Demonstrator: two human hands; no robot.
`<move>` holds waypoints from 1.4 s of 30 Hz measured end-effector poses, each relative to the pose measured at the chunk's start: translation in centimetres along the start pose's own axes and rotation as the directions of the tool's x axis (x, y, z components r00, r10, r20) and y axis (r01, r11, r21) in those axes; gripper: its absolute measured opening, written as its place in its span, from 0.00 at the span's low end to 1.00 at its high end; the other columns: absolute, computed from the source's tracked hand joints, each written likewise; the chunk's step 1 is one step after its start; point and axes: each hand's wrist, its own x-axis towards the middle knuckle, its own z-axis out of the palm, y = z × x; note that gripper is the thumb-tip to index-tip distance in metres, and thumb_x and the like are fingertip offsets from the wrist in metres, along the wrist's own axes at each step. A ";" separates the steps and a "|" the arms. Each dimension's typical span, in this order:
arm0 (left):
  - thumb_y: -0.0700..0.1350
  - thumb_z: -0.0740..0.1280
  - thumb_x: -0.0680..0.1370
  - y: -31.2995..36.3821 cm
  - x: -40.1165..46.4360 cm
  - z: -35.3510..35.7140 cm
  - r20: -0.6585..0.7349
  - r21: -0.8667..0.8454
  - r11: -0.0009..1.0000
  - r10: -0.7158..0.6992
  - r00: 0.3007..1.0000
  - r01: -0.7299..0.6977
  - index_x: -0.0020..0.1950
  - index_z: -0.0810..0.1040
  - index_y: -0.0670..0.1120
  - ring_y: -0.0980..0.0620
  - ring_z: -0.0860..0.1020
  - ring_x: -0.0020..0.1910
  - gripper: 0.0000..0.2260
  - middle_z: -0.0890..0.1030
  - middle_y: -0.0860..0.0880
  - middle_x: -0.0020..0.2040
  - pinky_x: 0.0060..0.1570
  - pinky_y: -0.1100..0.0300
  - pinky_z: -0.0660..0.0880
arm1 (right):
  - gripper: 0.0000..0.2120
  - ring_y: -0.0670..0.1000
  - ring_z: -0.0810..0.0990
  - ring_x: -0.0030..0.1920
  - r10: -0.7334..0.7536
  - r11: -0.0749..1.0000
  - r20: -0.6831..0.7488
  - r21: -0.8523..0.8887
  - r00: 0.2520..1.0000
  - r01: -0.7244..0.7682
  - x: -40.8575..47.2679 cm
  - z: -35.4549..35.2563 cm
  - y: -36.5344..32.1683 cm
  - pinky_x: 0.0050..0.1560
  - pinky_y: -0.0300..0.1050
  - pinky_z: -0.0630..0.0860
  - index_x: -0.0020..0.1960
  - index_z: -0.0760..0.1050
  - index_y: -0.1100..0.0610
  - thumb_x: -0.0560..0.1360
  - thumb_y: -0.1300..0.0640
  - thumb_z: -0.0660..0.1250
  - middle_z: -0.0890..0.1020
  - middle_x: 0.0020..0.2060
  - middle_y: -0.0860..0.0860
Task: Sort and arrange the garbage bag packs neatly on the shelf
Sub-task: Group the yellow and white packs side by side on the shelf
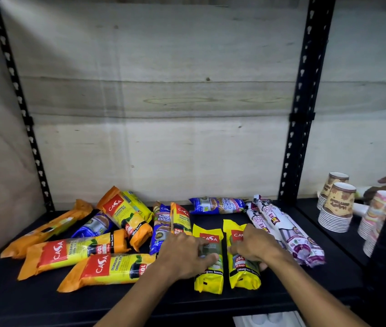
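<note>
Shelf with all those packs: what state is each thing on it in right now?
Left yellow pack: lying flat, left hand on it.
Right yellow pack: flat beside it, apart, right hand gripping it.
Orange packs: scattered, some overlapping.
Blue packs: scattered; one lies crosswise at the back.
White-purple packs: side by side, angled.
Paper cups: stacked, mouths up.

- stacks of brown patterned paper cups sitting on the next shelf section over to the right, rims down
- paler pastel paper cup stacks right beside those, closer to the camera
- black perforated metal upright post between the two sections
- pale plywood back panel with visible grain and knots
</note>
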 end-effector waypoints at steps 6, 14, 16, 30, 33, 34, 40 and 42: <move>0.69 0.55 0.75 1.4 1.2 0.6 -0.005 -0.034 0.999 -0.023 1.000 0.023 0.71 0.72 0.54 0.46 0.74 0.62 0.30 0.82 0.47 0.56 0.58 0.50 0.73 | 0.28 0.57 0.79 0.58 -0.025 0.999 -0.146 -0.024 0.989 0.022 0.5 0.0 0.4 0.48 0.48 0.73 0.68 0.66 0.58 0.75 0.46 0.70 0.79 0.59 0.54; 0.67 0.52 0.78 2.4 3.7 1.1 -0.013 0.066 0.997 -0.046 0.999 0.047 0.70 0.73 0.51 0.44 0.70 0.65 0.29 0.81 0.44 0.60 0.62 0.48 0.67 | 0.20 0.55 0.80 0.54 -0.119 0.992 -0.263 -0.073 0.957 0.103 1.8 0.2 1.4 0.46 0.48 0.71 0.60 0.69 0.55 0.76 0.43 0.69 0.82 0.53 0.51; 0.68 0.51 0.78 2.5 4.5 1.1 -0.013 0.091 0.995 -0.051 0.999 0.052 0.70 0.73 0.51 0.43 0.70 0.65 0.30 0.80 0.44 0.60 0.63 0.47 0.65 | 0.22 0.56 0.80 0.56 -0.121 0.992 -0.308 -0.063 0.944 0.107 2.2 0.5 1.6 0.45 0.48 0.70 0.63 0.69 0.54 0.76 0.43 0.69 0.82 0.55 0.51; 0.67 0.53 0.77 2.6 7.1 1.8 -0.023 0.034 0.997 -0.072 0.997 0.073 0.69 0.74 0.51 0.44 0.69 0.65 0.29 0.79 0.45 0.63 0.66 0.46 0.63 | 0.23 0.56 0.78 0.59 -0.124 0.991 -0.380 -0.091 0.917 0.096 4.5 0.6 1.5 0.53 0.49 0.75 0.64 0.73 0.52 0.75 0.41 0.70 0.78 0.60 0.53; 0.67 0.53 0.78 2.6 7.2 2.0 -0.028 0.002 0.997 -0.074 0.997 0.074 0.69 0.74 0.51 0.44 0.70 0.64 0.29 0.79 0.45 0.62 0.65 0.47 0.64 | 0.24 0.55 0.78 0.60 -0.123 0.992 -0.377 -0.076 0.918 0.102 4.9 0.7 1.7 0.55 0.50 0.76 0.65 0.74 0.52 0.74 0.42 0.71 0.78 0.60 0.53; 0.67 0.53 0.78 2.6 7.1 2.0 -0.028 -0.002 0.997 -0.072 0.997 0.072 0.69 0.74 0.51 0.44 0.70 0.64 0.28 0.80 0.45 0.61 0.64 0.47 0.65 | 0.24 0.55 0.78 0.59 -0.123 0.992 -0.375 -0.071 0.919 0.103 5.0 0.7 1.7 0.54 0.50 0.76 0.65 0.74 0.52 0.74 0.42 0.71 0.79 0.59 0.52; 0.66 0.53 0.78 2.6 6.7 2.0 -0.031 -0.007 0.997 -0.079 0.996 0.078 0.69 0.73 0.50 0.43 0.70 0.65 0.28 0.80 0.45 0.61 0.65 0.47 0.65 | 0.21 0.54 0.80 0.56 -0.128 0.990 -0.393 -0.097 0.910 0.098 5.0 1.0 1.7 0.51 0.49 0.76 0.62 0.76 0.52 0.75 0.42 0.70 0.81 0.56 0.51; 0.65 0.55 0.79 2.7 6.2 1.6 -0.058 -0.015 0.997 -0.077 0.995 0.077 0.64 0.76 0.49 0.44 0.71 0.63 0.26 0.81 0.45 0.58 0.62 0.48 0.68 | 0.19 0.54 0.80 0.56 -0.131 0.990 -0.392 -0.103 0.910 0.098 4.9 1.0 1.8 0.51 0.49 0.76 0.62 0.76 0.52 0.76 0.42 0.69 0.81 0.56 0.51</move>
